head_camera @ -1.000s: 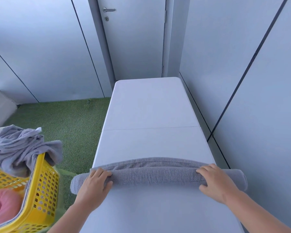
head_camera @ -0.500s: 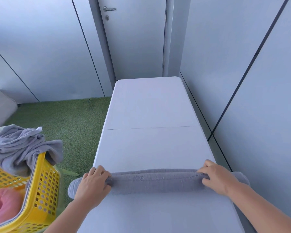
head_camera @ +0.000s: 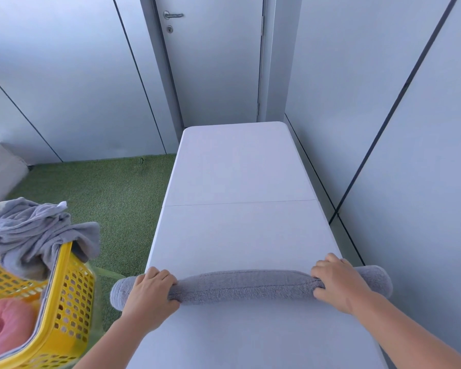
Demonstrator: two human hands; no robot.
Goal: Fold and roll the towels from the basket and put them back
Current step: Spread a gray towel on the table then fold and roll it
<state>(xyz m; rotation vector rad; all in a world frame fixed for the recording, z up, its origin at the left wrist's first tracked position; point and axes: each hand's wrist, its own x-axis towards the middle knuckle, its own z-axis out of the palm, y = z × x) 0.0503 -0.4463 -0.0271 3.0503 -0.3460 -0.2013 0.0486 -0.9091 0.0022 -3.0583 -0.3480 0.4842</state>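
Starting near left: yellow perforated plastic basket [head_camera: 64, 302] sits beside the table's left edge, w/ crumpled grey towels [head_camera: 35, 235] draped over its far rim and a pink towel [head_camera: 6, 328] inside. Left hand [head_camera: 147, 294], fingers curled over, grips the left end of the long grey terry towel roll [head_camera: 245, 286]. Roll lies crosswise on the near part of the white rectangular folding table [head_camera: 237, 235], both ends overhanging. Right hand [head_camera: 338, 283] grips the right end likewise.

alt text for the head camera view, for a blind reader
The left hand and right hand grip a rolled grey towel lying across the near end of a white table. At the left, a yellow basket holds a crumpled grey towel and a pink towel; green turf covers the floor.
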